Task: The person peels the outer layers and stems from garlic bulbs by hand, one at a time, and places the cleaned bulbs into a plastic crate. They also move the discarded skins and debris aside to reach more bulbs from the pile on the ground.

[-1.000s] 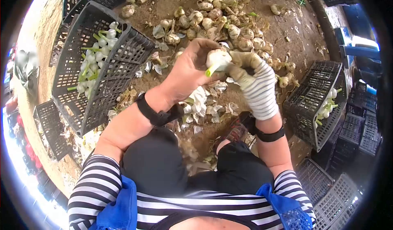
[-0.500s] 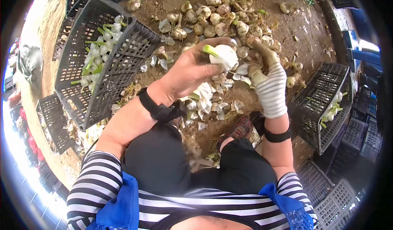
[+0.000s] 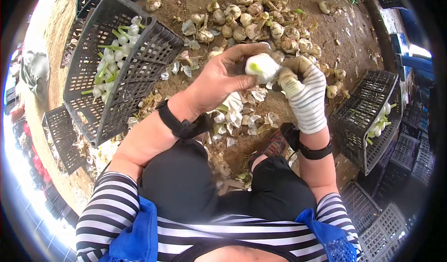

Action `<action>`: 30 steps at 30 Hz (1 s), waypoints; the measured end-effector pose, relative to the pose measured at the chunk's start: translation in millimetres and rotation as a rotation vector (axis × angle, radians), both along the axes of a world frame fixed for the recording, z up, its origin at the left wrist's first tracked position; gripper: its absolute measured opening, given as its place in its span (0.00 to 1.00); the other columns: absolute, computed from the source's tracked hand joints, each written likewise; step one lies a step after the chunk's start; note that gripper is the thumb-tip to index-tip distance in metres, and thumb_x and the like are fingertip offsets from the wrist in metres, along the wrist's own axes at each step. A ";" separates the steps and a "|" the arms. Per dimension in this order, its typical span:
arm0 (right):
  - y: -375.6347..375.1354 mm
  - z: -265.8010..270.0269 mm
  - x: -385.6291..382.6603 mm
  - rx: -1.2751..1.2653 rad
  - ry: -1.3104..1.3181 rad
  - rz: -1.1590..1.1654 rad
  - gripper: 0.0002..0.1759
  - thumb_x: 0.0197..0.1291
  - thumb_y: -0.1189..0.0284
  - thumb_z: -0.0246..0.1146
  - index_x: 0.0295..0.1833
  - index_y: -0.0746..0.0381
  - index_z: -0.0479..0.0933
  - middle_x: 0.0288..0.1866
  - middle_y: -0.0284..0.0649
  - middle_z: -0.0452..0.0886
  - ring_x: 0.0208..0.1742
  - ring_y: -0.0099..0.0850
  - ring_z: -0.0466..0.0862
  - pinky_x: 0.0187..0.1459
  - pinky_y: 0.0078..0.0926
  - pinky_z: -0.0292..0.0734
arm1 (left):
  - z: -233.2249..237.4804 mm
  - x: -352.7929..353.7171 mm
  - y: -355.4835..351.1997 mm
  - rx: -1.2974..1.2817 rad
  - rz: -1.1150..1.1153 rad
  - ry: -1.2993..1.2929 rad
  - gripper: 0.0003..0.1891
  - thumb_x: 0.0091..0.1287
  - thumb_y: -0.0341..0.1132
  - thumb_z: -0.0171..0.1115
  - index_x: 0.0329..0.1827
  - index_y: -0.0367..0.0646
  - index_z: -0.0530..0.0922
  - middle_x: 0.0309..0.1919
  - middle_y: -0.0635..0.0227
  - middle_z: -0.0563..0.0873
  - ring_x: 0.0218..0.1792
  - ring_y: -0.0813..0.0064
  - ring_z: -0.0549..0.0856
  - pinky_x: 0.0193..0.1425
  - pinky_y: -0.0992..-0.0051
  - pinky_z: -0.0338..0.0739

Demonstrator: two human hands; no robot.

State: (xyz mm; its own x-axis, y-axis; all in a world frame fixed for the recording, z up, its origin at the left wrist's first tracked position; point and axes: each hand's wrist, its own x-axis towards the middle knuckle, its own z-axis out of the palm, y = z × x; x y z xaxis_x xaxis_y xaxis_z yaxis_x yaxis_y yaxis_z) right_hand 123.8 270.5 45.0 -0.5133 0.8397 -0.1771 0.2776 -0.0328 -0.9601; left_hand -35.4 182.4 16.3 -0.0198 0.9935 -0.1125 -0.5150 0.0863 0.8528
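Observation:
Between the thumb and fingers of my bare left hand (image 3: 228, 73) is a white garlic bulb (image 3: 262, 68), its cut green stem end facing me. My right hand (image 3: 305, 92), in a striped white glove with soiled fingertips, is closed against the bulb's right side. What its curled fingers pinch is hidden. Below the hands, peeled garlic skins (image 3: 233, 115) litter the dirt. Just beyond them lies a heap of unpeeled, soil-stained garlic bulbs (image 3: 253, 17).
On the left a tilted black crate (image 3: 156, 47) holds clean garlic bulbs (image 3: 111, 61) with green stems. Another black crate (image 3: 361, 108) at right contains several more. Stacked crates (image 3: 386, 229) stand at lower right. My shoe (image 3: 270, 148) rests among the skins.
The bulb has turned, bringing its green stem end toward me, and shifted slightly right. My right hand's fingers have drawn in and closed at its side.

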 end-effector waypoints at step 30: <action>21.7 -29.6 7.6 -0.434 0.689 -0.309 0.09 0.64 0.72 0.52 0.47 0.64 0.70 0.41 0.44 0.79 0.41 0.35 0.82 0.41 0.34 0.83 | -8.0 -0.7 4.5 -0.175 0.170 -0.522 0.21 0.67 0.34 0.55 0.63 0.44 0.67 0.57 0.62 0.75 0.57 0.67 0.75 0.62 0.67 0.73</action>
State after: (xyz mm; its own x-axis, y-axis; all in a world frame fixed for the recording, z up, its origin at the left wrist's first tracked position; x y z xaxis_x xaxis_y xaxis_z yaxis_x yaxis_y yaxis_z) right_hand 131.4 292.2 15.4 -0.3846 0.8892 -0.2477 -0.4422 -0.4130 -0.7962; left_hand -36.0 186.9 8.2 -0.0750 0.9469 -0.3126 -0.8829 0.0827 0.4623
